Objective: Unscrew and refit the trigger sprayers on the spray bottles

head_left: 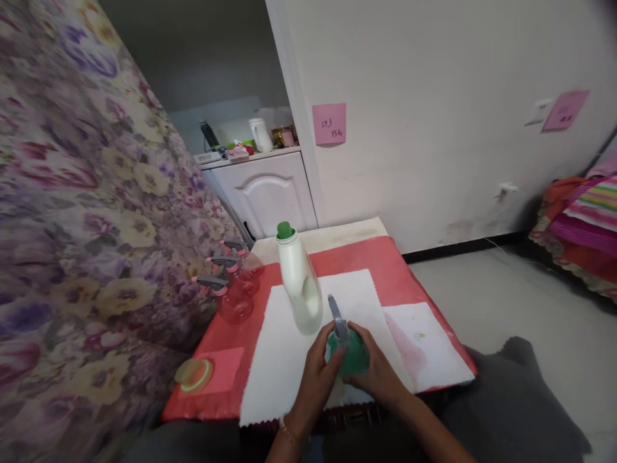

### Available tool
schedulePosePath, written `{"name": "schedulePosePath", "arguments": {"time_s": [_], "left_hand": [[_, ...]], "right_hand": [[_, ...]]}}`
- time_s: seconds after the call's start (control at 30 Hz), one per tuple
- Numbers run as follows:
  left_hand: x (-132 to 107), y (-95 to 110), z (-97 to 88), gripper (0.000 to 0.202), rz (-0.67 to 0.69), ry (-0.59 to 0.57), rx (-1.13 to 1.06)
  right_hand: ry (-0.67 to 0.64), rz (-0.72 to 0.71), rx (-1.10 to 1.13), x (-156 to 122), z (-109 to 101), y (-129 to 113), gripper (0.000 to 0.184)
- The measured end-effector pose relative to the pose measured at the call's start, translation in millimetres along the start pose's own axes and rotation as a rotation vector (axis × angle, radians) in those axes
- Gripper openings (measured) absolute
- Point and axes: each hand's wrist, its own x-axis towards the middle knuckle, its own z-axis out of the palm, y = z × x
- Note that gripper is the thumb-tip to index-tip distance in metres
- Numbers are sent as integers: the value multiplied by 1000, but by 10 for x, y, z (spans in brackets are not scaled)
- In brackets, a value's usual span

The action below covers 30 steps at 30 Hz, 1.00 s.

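Note:
A green spray bottle (351, 352) with a grey trigger head (337, 317) stands on a white cloth (284, 347) near the table's front edge. My left hand (318, 373) wraps its left side and my right hand (378, 370) wraps its right side, both closed on it. Just behind it stands a tall white bottle (299, 283) with a green cap (285, 229).
The low table has a red cover (395, 270). Three red spray bottles (236, 283) stand at its left edge beside a floral curtain (87, 212). A round lid (194, 374) lies at the front left. A white cabinet (265, 193) stands behind, bedding (583, 225) at right.

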Motion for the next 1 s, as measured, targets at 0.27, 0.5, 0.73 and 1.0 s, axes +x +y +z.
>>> {"name": "schedulePosePath", "arguments": {"time_s": [0.27, 0.5, 0.73, 1.0], "left_hand": [[162, 59, -82, 44, -16, -104, -84], [162, 11, -4, 40, -23, 35, -88], [93, 49, 133, 33, -28, 166, -156], [44, 49, 55, 47, -23, 57, -142]], "right_hand": [[-64, 26, 68, 92, -20, -68, 91], [-22, 45, 57, 120, 64, 2, 87], [222, -39, -68, 34, 321, 127, 85], [22, -45, -24, 30, 153, 151, 93]]}}
